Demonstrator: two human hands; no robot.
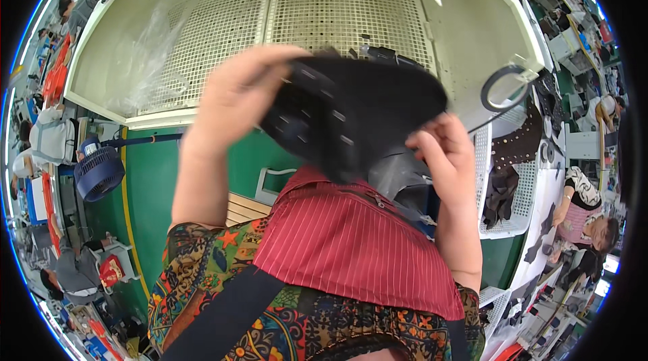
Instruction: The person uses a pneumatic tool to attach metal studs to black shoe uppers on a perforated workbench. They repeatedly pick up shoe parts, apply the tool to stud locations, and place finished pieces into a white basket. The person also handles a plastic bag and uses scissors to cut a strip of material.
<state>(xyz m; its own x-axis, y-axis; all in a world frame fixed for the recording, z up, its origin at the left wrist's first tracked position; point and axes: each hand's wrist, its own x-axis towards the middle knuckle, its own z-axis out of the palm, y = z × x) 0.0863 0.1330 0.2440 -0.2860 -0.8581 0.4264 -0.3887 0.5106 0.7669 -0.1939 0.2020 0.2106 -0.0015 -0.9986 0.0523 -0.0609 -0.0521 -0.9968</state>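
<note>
A dark, floppy black piece (378, 97), with small shiny marks in rows on its left part, hangs before me at the front of a cream bench. Motion blurs it, so its exact kind is unclear. My left hand (236, 94) grips its upper left edge, fingers curled behind it. At its lower right corner, my right hand (445, 155) pinches the rim between thumb and fingers. Behind the piece, more small black items (388, 55) show on the grating, partly covered. Below it, near my lap, lies clear plastic (398, 173) over something dark.
The cream bench's perforated grating (223, 30) has raised walls. Crumpled clear plastic (152, 57) lies at its left. A black ring on a bracket (506, 87) juts at right, above a white basket (516, 222) with black pieces. A blue fan (100, 173) stands left; a co-worker (584, 219) sits right.
</note>
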